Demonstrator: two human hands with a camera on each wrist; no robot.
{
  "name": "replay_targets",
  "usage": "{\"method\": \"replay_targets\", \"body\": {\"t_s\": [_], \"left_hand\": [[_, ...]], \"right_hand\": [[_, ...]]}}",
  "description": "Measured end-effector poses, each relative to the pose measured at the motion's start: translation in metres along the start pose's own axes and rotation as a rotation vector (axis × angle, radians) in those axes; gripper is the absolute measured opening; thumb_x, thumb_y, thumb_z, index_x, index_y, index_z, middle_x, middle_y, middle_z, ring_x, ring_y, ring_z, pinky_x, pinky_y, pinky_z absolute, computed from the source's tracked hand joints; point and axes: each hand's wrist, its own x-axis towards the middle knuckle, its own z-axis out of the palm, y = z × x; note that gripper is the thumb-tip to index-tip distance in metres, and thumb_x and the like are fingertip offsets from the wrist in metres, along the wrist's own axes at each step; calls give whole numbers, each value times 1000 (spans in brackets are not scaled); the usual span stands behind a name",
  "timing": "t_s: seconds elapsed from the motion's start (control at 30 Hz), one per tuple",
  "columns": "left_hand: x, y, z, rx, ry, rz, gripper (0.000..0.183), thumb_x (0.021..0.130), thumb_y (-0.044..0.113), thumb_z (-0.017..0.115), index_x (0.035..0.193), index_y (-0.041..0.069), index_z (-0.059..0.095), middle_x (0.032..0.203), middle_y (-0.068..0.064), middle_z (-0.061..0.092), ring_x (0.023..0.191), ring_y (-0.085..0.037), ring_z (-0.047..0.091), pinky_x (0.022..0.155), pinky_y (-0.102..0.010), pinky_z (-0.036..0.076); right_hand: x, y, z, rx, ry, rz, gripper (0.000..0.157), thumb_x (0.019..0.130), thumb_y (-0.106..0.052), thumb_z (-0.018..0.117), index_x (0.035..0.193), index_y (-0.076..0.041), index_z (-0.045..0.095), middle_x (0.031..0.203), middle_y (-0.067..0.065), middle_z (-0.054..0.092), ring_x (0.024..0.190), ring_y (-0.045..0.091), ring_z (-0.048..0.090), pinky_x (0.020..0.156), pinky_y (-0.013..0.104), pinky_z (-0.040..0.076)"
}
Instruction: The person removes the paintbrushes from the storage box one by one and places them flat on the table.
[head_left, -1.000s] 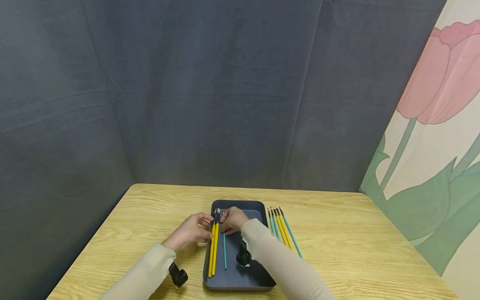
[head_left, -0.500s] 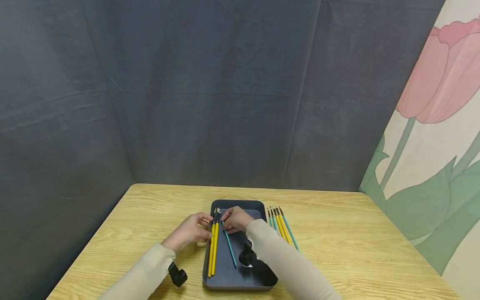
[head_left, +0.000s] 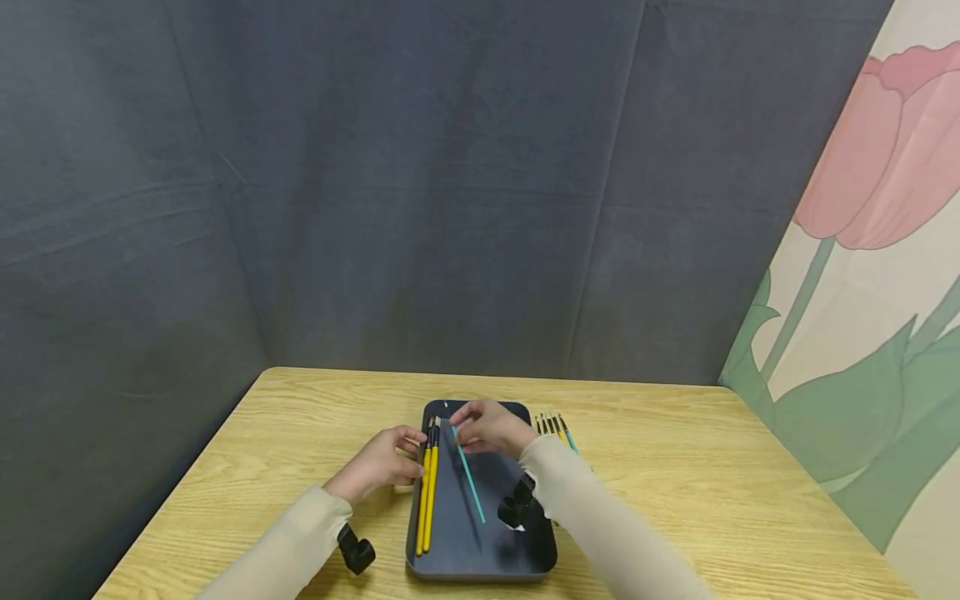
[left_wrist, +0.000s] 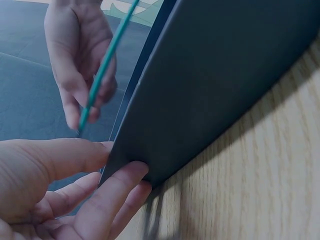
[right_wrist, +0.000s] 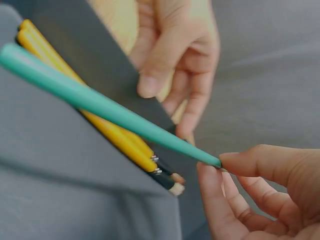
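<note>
My right hand pinches a teal-handled paintbrush near its bristle end, between thumb and fingertips. The brush slants above the dark grey tray, its shadow on the tray floor. In the right wrist view the bristles are hidden behind the fingers. My left hand grips the tray's left wall, thumb at the rim and fingers against the outside. Along that wall, inside the tray, lie two yellow-handled paintbrushes side by side, bristles toward the far end.
Several more paintbrushes with yellow and teal handles lie on the wooden table just right of the tray, partly covered by the right sleeve. A dark grey cloth hangs behind the table. On the right stands a flower-painted wall.
The teal paintbrush has come up off the tray floor in my right hand, which moved up and slightly right. Its handle end swung to the right. My left hand stayed on the tray wall.
</note>
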Motion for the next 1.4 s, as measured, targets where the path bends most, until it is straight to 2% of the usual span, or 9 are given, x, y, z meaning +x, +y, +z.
{"method": "replay_targets", "body": {"t_s": [0.13,0.3,0.47,0.67,0.9,1.1,1.2,1.4], "left_hand": [[0,-1,0,7,-2,3,51,78,-12,69,126,-6,52,109,-23,52,80,-22,62,68,-36,58],[-1,-3,1,19,-14,20,52,78,-11,69,127,-7,51,111,-24,52,80,-21,62,68,-36,58],[-1,-4,2,15,-16,32,53,78,-11,69,128,-7,51,110,-24,51,80,-21,62,68,-36,58],[0,-5,2,17,-12,28,53,78,-11,70,127,-6,51,110,-23,52,79,-21,62,68,-35,58],[1,-5,2,12,-10,20,52,79,-11,69,128,-6,51,111,-24,51,79,-21,62,67,-35,58],[0,-5,2,11,-11,15,53,79,-11,69,128,-6,51,111,-24,51,79,-22,62,67,-35,57],[0,-4,2,11,-6,13,53,79,-11,69,128,-6,51,110,-23,51,79,-22,62,67,-35,57],[-1,-3,3,-2,-1,13,52,78,-13,69,127,-6,52,108,-23,52,78,-21,61,66,-34,57]], "right_hand": [[-11,-3,-14,22,-38,-54,33,87,8,59,120,11,53,90,9,59,75,14,62,85,45,56],[-23,-1,-43,65,-66,-133,34,89,8,56,122,13,48,93,7,57,77,11,61,77,32,57],[-34,3,-78,80,-29,-172,36,91,6,56,125,13,46,96,6,55,82,13,61,74,26,56],[-50,14,-116,100,8,-171,36,93,2,56,127,9,46,104,5,55,91,14,62,82,29,55],[-58,36,-151,88,32,-147,39,95,1,55,130,10,43,105,3,56,90,9,61,83,28,55],[-56,62,-168,58,64,-96,36,94,4,54,128,11,46,101,4,59,87,9,62,78,26,56],[-53,73,-171,45,95,-64,35,92,5,55,126,11,48,99,5,61,84,11,62,74,26,56],[-50,90,-172,44,122,-5,40,91,8,54,129,17,43,94,6,59,76,10,59,68,25,56]]}}
